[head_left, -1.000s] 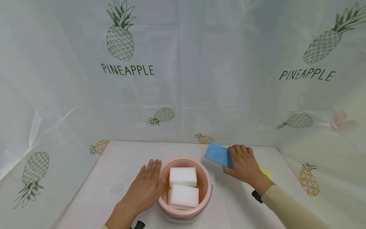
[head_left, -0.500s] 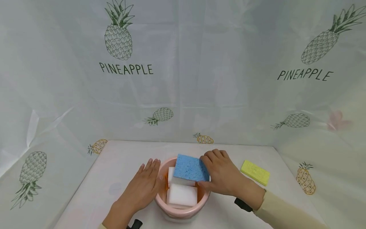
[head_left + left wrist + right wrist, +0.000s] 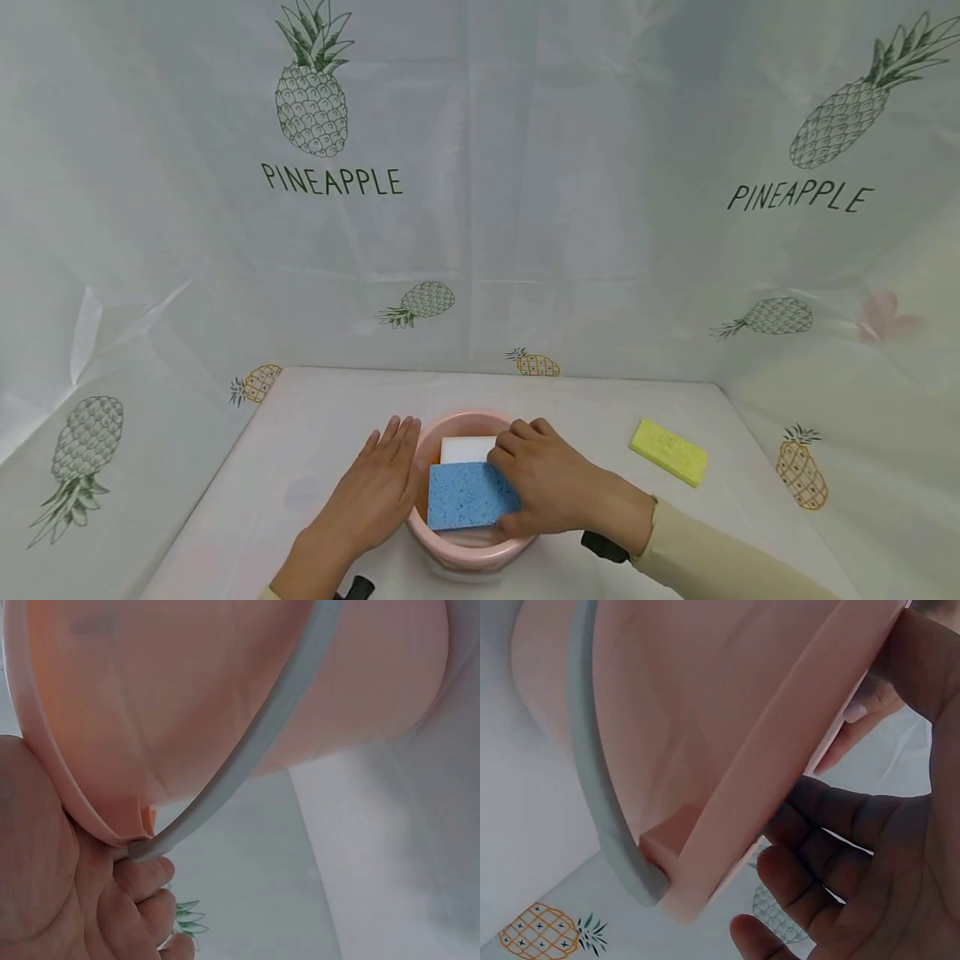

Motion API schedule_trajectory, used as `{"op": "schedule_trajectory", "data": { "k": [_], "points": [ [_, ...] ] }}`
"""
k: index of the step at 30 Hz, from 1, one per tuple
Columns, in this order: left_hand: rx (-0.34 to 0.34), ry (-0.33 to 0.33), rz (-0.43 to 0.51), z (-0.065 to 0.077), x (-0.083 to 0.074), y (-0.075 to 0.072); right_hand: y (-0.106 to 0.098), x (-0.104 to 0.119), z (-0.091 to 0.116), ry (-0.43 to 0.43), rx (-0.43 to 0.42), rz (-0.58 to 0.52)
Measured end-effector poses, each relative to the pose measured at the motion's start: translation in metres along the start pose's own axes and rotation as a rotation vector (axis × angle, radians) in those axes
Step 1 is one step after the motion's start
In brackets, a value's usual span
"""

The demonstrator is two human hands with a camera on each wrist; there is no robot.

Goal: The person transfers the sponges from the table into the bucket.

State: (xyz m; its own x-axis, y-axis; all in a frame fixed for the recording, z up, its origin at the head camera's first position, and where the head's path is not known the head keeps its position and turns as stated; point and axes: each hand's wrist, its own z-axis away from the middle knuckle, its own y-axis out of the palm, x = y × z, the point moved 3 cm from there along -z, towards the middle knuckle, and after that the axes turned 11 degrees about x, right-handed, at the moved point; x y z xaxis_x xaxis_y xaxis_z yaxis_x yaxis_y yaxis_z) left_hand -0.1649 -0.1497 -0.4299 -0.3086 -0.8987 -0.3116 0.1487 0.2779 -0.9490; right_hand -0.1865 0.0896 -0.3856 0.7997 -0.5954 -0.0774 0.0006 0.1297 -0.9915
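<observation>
A pink bucket (image 3: pixel 463 557) stands on the table, and its grey handle (image 3: pixel 262 731) hangs down the side in the left wrist view. My left hand (image 3: pixel 372 489) rests against its left rim with the fingers straight. Over the bucket's mouth, my right hand (image 3: pixel 551 483) grips the right end of a blue sponge (image 3: pixel 467 497). The sponge lies flat over the front of the opening and covers most of the front white block. Behind it shows another white sponge block (image 3: pixel 467 450) inside the bucket. In the right wrist view, my right fingers (image 3: pixel 832 817) reach over the rim.
A yellow sponge (image 3: pixel 669 452) lies on the table to the right, beyond my right forearm. The white-covered table (image 3: pixel 337 400) ends at a hanging sheet (image 3: pixel 592 208) printed with pineapples, which rises behind and on both sides.
My right hand has carried the blue sponge leftward from the table's right side, then down toward the front of the bucket's mouth. The yellow sponge came into full view. My left hand stayed put.
</observation>
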Motion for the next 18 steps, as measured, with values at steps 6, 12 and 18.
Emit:
{"op": "schedule_trajectory", "data": {
  "k": [6, 12, 18],
  "points": [
    [-0.006, 0.001, 0.001, -0.0002, -0.0009, 0.0004, -0.0009, 0.0007, -0.0071, 0.000, 0.052, 0.028],
    [-0.019, 0.006, -0.004, 0.0000, -0.0011, 0.0009, -0.0036, 0.0040, -0.0104, 0.014, 0.097, 0.066],
    [-0.017, 0.001, 0.000, 0.0003, -0.0022, 0.0012, -0.0050, 0.0017, -0.0075, 0.033, 0.075, 0.078]
  ]
}}
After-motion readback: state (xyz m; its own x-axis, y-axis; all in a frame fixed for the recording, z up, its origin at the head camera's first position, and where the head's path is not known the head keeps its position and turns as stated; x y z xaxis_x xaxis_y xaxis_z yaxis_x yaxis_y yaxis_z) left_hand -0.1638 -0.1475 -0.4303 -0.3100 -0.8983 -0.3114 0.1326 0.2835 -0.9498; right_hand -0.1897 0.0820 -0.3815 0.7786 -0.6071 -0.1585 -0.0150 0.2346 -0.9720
